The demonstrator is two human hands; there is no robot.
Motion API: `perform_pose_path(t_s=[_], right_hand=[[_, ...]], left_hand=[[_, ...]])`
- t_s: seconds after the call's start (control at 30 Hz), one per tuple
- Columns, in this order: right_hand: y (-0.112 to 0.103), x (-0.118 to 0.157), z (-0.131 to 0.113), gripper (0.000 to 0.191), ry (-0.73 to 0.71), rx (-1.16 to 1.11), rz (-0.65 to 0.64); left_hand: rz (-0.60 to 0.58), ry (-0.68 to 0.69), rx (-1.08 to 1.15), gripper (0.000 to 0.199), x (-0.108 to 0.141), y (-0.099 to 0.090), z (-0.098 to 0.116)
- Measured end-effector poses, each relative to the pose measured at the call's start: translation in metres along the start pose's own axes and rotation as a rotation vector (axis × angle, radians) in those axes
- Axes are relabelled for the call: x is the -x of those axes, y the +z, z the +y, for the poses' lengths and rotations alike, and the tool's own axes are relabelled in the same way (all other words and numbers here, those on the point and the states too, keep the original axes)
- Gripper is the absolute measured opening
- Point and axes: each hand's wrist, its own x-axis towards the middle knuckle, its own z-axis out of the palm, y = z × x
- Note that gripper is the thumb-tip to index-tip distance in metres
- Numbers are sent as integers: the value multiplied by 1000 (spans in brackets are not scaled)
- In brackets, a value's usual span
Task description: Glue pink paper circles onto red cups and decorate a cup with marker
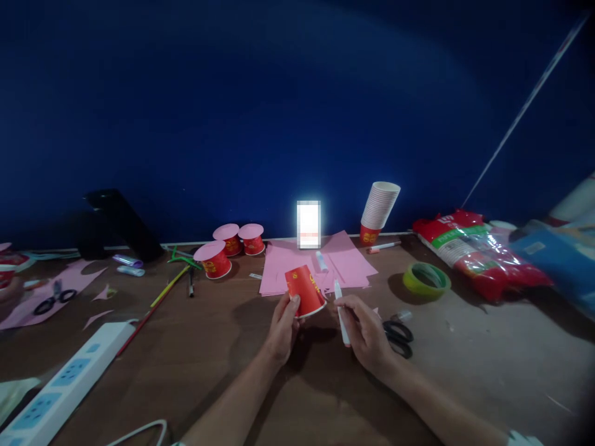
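My left hand (284,325) is closed around a red paper cup (305,291) with yellow print, tilted above the table with its white rim low and toward the right. Close to the cup's right side, my right hand (365,325) grips a slim white pen (343,316), its narrow end pointing up. Behind the cup lie pink paper sheets (279,269) with a small white tube (321,261) on them. Black-handled scissors (398,337) lie beside my right hand, their blades hidden.
Three red cups topped with pink discs (214,263) stand left of the sheets. A tilted cup stack (379,207), green tape roll (426,280) and red plastic pack (478,254) are at right. A power strip (69,384) lies front left; another person's hand (13,291) shows far left.
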Motion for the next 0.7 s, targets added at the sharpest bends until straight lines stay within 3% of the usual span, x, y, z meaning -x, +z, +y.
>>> perform_pose_path(t_s=[0.13, 0.27, 0.5, 0.7], right_hand=[[1, 2, 1, 24, 40, -9, 11], [6, 4, 8, 18, 47, -28, 31], [4, -1, -1, 10, 81, -78, 124], [-9, -4, 9, 16, 161, -118, 213]], left_hand=[[-43, -49, 39, 41, 2, 3, 5], [-57, -95, 78, 44, 2, 1, 6], [143, -209, 141, 45, -6, 12, 10], [73, -216, 203, 42, -10, 18, 5]])
